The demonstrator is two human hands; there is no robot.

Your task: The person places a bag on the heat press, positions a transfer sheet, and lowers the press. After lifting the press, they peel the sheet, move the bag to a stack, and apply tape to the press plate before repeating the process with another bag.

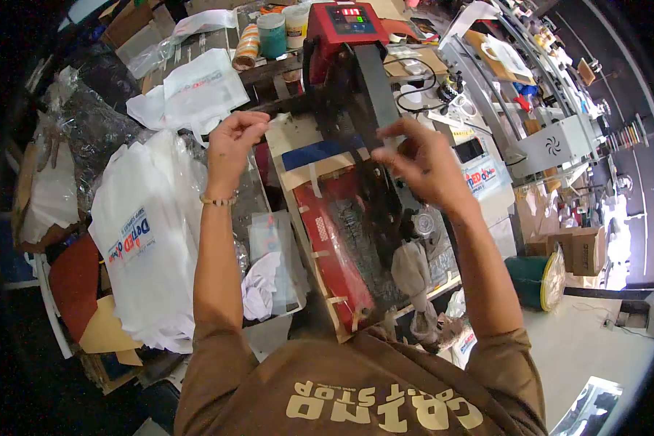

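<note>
A heat press with a red control box (347,27) and a dark arm stands in front of me. Below it lies a board (305,236) carrying a taped red sheet (323,232) and a blue strip (323,152). My left hand (236,138) is at the board's far left corner, thumb and fingertips pinched together; whatever is between them is too small to make out. Right of the press arm, my right hand (423,158) hovers with thumb and fingers apart, nothing visible in it. A greyish cloth (412,272) hangs from the press's near end.
To the left lies a pile of white printed bags (142,240), with another white bag (196,91) behind. Jars (272,35) stand at the back. On the right are a white machine (552,145), a phone (468,150) and a green drum (534,282).
</note>
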